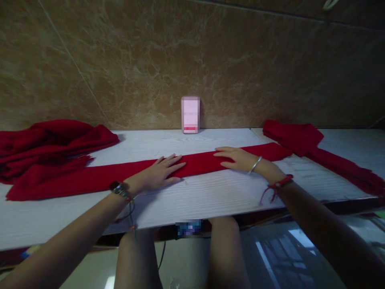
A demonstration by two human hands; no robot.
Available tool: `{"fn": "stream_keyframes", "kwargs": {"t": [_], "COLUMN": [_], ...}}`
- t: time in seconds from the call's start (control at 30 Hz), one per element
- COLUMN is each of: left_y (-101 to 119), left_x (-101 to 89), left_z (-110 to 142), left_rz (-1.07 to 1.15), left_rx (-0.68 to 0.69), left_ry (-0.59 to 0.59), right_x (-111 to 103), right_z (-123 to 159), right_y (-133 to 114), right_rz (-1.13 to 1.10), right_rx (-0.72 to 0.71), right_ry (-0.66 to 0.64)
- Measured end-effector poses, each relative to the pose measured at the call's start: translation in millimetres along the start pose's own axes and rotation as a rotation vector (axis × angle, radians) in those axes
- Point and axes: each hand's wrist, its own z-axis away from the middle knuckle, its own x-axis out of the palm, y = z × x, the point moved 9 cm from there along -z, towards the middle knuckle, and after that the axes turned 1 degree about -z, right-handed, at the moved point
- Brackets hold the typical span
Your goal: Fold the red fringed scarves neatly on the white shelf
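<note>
A long red scarf point(201, 163) lies folded into a narrow flat strip across the white wood-grain table. My left hand point(159, 172) rests on its middle part, fingers spread and pointing right. On the strip further right lies my right hand point(237, 159), palm down with its fingers stretched out to the left. Both hands press on the cloth without gripping it. To the right, a red fringed length point(306, 138) is bent over at the strip's end. Bunched red cloth point(60, 136) with fringe sits at the left end; whether it is the same piece I cannot tell.
A phone-like device point(190, 114) with a blurred screen leans upright against the brown marbled wall point(192, 60) behind the table point(204, 200). My knees are under the table's front edge. A dark cable point(161, 255) hangs below, above a shiny floor.
</note>
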Motion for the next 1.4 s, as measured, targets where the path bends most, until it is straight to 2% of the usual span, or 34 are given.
{"fn": "stream_keyframes", "kwargs": {"t": [0.1,0.2,0.4,0.53,0.77,0.9,1.03,1.23,1.4], "left_y": [7,-1,-13,-11,6,13,11,11,15], "left_x": [0.6,-0.2,-1.5,-7.0,-26.9,-33.4,-36.2,-44.5,-36.1], "left_z": [-17,-20,-16,-13,-3,3,7,13,8], "left_rz": [-0.001,0.008,0.041,0.054,-0.036,-0.120,-0.152,-0.140,-0.075], "left_rx": [0.041,0.063,0.088,0.119,0.228,0.236,0.213,0.192,0.219], "left_ry": [0.044,0.091,0.111,0.179,0.399,0.442,0.466,0.562,0.453], "right_x": [9,20,22,23,25,27,26,11,16], "right_z": [-29,-46,-46,-38,-38,-39,-38,-31,-32], "right_y": [-43,-56,-44,-45,-53,-56,-54,-46,-52], "right_rz": [-0.058,-0.073,-0.124,-0.109,0.016,0.103,0.127,0.056,-0.008], "right_rx": [-0.208,-0.297,-0.293,-0.271,-0.256,-0.272,-0.269,-0.199,-0.271], "right_ry": [0.019,0.070,0.236,0.246,0.251,0.244,0.259,0.377,0.322]}}
